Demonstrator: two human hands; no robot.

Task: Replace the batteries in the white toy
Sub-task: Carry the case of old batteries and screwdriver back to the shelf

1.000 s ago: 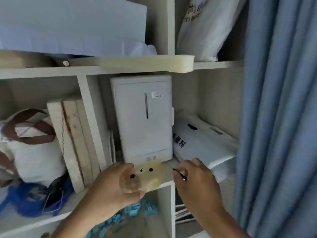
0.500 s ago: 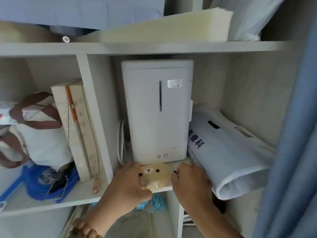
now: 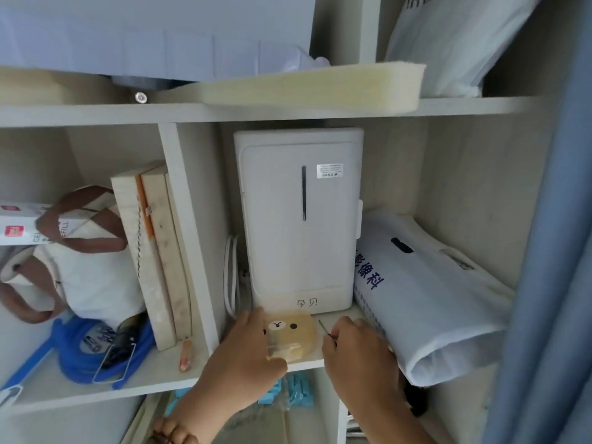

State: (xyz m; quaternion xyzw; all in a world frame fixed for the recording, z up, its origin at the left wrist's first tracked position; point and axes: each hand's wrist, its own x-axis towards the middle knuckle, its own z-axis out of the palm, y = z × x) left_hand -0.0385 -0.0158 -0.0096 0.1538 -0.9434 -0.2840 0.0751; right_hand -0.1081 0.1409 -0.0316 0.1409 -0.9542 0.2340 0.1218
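The toy (image 3: 293,336) is a small pale, cream-tinted bear face with black eyes, lying on the shelf board (image 3: 307,363) in front of a tall white appliance. My left hand (image 3: 246,354) grips the toy from its left side, thumb under its lower edge. My right hand (image 3: 355,354) sits just right of the toy and pinches a thin dark screwdriver (image 3: 324,330), whose tip points up and left near the toy's right edge.
The tall white appliance (image 3: 299,219) stands behind the toy. A rolled white bag with blue characters (image 3: 426,302) crowds the right. A shelf divider (image 3: 189,238), wooden boards (image 3: 153,251) and a tote bag (image 3: 80,267) are left. A blue curtain (image 3: 551,251) hangs right.
Both hands moved forward and set the toy down onto the shelf in front of the white appliance. The camera view shifted closer to the shelf. The screwdriver stays in my right hand.
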